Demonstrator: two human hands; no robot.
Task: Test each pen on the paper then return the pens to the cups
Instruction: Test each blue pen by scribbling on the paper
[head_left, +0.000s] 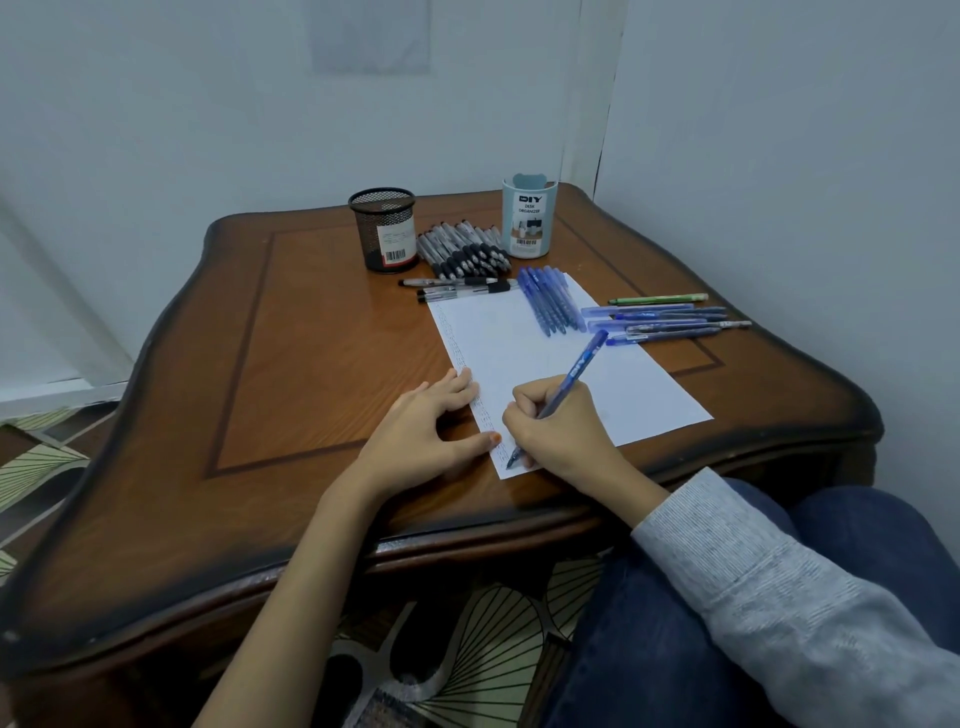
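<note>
My right hand (558, 428) grips a blue pen (576, 370), its tip touching the near left corner of the white paper (524, 358). My left hand (418, 434) lies flat with fingers spread, pressing the paper's left edge, where a column of small marks runs. A black mesh cup (384, 228) and a light blue DIY organizer cup (529, 218) stand at the back. Between them lies a pile of black pens (462, 249). Blue pens (551, 301) rest on the paper's far end.
More blue pens (665, 325) and one green pen (657, 300) lie right of the paper. Two black pens (457, 290) lie at the paper's top edge. The wooden table (311, 338) sits in a wall corner; my knee (857, 525) is at its right front.
</note>
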